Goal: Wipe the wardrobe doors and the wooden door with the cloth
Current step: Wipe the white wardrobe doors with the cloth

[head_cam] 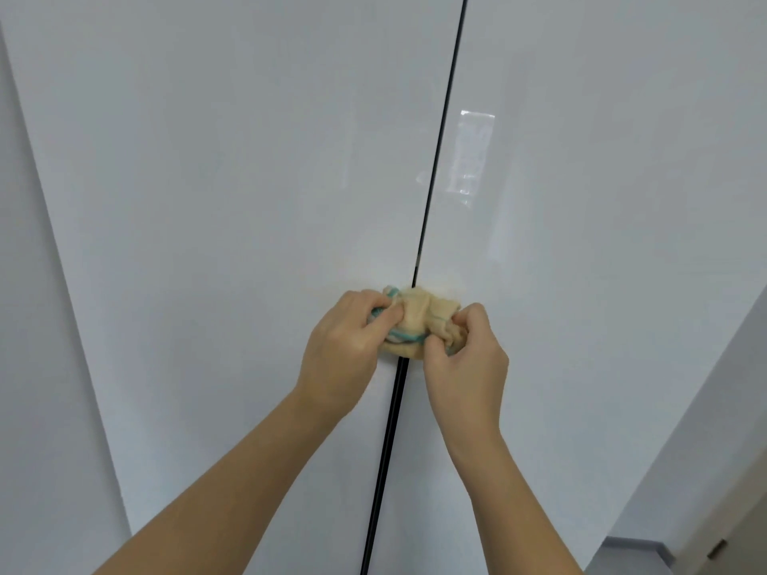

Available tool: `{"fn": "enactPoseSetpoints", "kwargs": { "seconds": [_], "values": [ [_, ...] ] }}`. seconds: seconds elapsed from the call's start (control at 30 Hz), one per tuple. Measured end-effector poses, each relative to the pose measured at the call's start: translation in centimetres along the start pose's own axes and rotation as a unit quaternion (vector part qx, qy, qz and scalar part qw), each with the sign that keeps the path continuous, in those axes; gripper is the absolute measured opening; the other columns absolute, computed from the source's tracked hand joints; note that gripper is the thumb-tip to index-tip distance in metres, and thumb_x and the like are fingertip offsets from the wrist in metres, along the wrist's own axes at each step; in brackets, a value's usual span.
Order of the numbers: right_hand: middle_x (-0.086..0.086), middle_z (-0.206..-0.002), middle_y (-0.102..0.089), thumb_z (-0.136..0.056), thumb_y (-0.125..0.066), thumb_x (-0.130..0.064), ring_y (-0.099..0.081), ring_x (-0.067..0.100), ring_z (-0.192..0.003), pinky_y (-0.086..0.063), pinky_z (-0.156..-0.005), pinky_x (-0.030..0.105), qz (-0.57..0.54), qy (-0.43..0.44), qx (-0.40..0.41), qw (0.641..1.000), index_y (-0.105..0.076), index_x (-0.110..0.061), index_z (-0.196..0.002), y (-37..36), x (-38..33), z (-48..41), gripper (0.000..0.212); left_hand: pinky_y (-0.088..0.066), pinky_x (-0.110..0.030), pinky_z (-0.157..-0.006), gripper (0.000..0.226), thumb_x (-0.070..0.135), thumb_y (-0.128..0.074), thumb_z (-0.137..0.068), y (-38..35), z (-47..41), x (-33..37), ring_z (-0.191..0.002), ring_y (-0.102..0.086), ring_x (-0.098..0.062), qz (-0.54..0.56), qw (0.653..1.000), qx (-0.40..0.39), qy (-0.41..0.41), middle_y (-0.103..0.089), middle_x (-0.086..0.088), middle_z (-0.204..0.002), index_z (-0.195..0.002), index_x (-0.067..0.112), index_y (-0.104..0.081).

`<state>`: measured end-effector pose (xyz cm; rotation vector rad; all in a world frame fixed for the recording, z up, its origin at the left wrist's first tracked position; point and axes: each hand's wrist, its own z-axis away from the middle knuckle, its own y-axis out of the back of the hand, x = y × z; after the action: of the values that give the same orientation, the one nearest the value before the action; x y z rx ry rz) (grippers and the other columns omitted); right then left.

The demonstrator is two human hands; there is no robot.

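— What's furthest left?

— A glossy white left wardrobe door (pixel 199 193), closed, with a narrower white panel (pixel 37 325) beside it at the frame's edge.

— And the hands?

— The left hand (pixel 342 354) comes up from below, its fingers curled around the left end of the cloth (pixel 419 321) and its thumb tucked into the folds. The cloth is beige with teal stripes, bunched into a small wad between both hands. It sits right in front of the dark gap (pixel 440 139) where the two doors meet, roughly at mid-height of the picture.

— Is it pressed on the doors?

— Can't tell. A faint beige reflection shows on the gloss just above it, so it is close.

— The other hand?

— The right hand (pixel 467 363) pinches the cloth's right end, with the fingers curled in and the thumb underneath.

— Further right?

— The right wardrobe door (pixel 614 263), also shut. A clear strip (pixel 473 155), tape or film, is stuck upright on it near the gap, well above the hands. Beyond that door's edge is a pale wall (pixel 705 408), with a bit of grey floor (pixel 626 554) at the bottom corner.
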<state>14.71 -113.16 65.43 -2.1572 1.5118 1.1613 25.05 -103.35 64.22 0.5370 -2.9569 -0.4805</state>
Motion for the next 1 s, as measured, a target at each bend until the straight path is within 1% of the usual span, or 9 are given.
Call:
{"fn": "enactPoseSetpoints", "kwargs": {
  "seconds": [0.07,0.13,0.23,0.3,0.37,0.53,0.73,0.87,1.0],
  "values": [
    [-0.004,-0.066,-0.053,-0.08,-0.055,0.0,-0.045,0.012,-0.057,-0.04,-0.05,0.026,0.003,-0.021,-0.022,1.0,-0.041,-0.025,-0.073,-0.4,2.0,1.7,0.029,-0.053,-0.036,-0.062,0.028,0.01,-0.047,-0.101,-1.5,2.9,-0.6,-0.082,-0.062,-0.027,-0.029,0.998,0.031,-0.043,-0.068,-0.012,-0.096,-0.096,0.0,-0.073],
    [-0.004,-0.066,-0.054,-0.081,-0.054,0.0,-0.045,0.012,-0.056,-0.041,-0.05,0.028,0.001,-0.046,-0.036,0.998,-0.042,-0.025,-0.073,-1.1,3.9,3.2,0.028,-0.052,-0.04,-0.063,0.015,0.003,-0.058,-0.094,-2.7,5.5,-0.9,-0.085,-0.063,-0.03,-0.051,0.997,0.029,-0.055,-0.068,-0.013,-0.099,-0.099,0.001,-0.072],
    [-0.004,-0.064,-0.05,-0.081,-0.054,0.001,-0.04,0.009,-0.056,-0.037,-0.05,0.023,-0.009,-0.055,-0.026,0.998,-0.042,-0.023,-0.072,-1.8,5.5,4.1,0.028,-0.052,-0.04,-0.072,0.021,0.007,-0.054,-0.096,-3.7,8.2,-0.8,-0.095,-0.06,-0.029,-0.044,0.998,0.016,-0.051,-0.061,-0.011,-0.111,-0.114,0.005,-0.063],
    [-0.002,-0.066,-0.051,-0.081,-0.054,0.001,-0.04,0.011,-0.057,-0.037,-0.05,0.023,-0.004,-0.052,-0.033,0.998,-0.041,-0.023,-0.072,-2.0,6.4,4.7,0.028,-0.051,-0.038,-0.076,0.021,0.012,-0.052,-0.098,-4.0,9.6,-0.7,-0.097,-0.058,-0.027,-0.027,0.999,0.012,-0.04,-0.055,-0.007,-0.114,-0.117,0.007,-0.059],
    [-0.001,-0.068,-0.051,-0.08,-0.053,0.001,-0.041,0.012,-0.058,-0.038,-0.051,0.024,0.008,-0.065,-0.049,0.997,-0.041,-0.024,-0.072,-2.4,8.0,6.2,0.03,-0.051,-0.036,-0.077,0.018,0.01,-0.058,-0.095,-4.6,11.6,-0.6,-0.094,-0.057,-0.025,-0.014,1.0,0.006,-0.02,-0.054,-0.005,-0.111,-0.113,0.006,-0.062],
    [-0.001,-0.07,-0.053,-0.081,-0.053,0.004,-0.045,0.012,-0.06,-0.039,-0.054,0.023,0.028,-0.12,-0.082,0.989,-0.042,-0.029,-0.071,-3.6,12.9,11.4,0.036,-0.053,-0.032,-0.076,0.012,-0.001,-0.069,-0.085,-6.5,18.8,0.4,-0.085,-0.06,-0.024,0.009,0.997,-0.046,0.054,-0.066,-0.01,-0.094,-0.097,0.0,-0.073],
    [-0.005,-0.075,-0.058,-0.082,-0.054,0.004,-0.054,0.014,-0.066,-0.049,-0.058,0.028,0.043,-0.172,-0.118,0.977,-0.049,-0.035,-0.079,-5.4,19.6,17.4,0.04,-0.051,-0.029,-0.067,0.013,0.004,-0.06,-0.091,-9.0,27.8,0.8,-0.081,-0.055,-0.02,0.027,0.99,-0.087,0.111,-0.056,-0.005,-0.094,-0.09,0.001,-0.074],
    [-0.003,-0.071,-0.055,-0.082,-0.054,0.005,-0.049,0.013,-0.059,-0.044,-0.054,0.026,0.046,-0.219,-0.132,0.966,-0.047,-0.033,-0.077,-7.0,24.3,22.0,0.039,-0.051,-0.034,-0.062,0.008,0.001,-0.064,-0.087,-10.8,34.2,0.9,-0.076,-0.058,-0.022,0.028,0.98,-0.131,0.147,-0.056,-0.004,-0.093,-0.088,0.003,-0.072],
    [-0.004,-0.067,-0.052,-0.084,-0.055,0.005,-0.046,0.013,-0.058,-0.042,-0.052,0.027,0.045,-0.254,-0.132,0.957,-0.045,-0.034,-0.073,-8.6,28.4,26.2,0.041,-0.05,-0.033,-0.062,0.011,-0.002,-0.067,-0.081,-12.5,40.1,1.2,-0.076,-0.057,-0.02,0.03,0.969,-0.163,0.184,-0.055,-0.004,-0.093,-0.088,0.006,-0.07]
  ]
}}
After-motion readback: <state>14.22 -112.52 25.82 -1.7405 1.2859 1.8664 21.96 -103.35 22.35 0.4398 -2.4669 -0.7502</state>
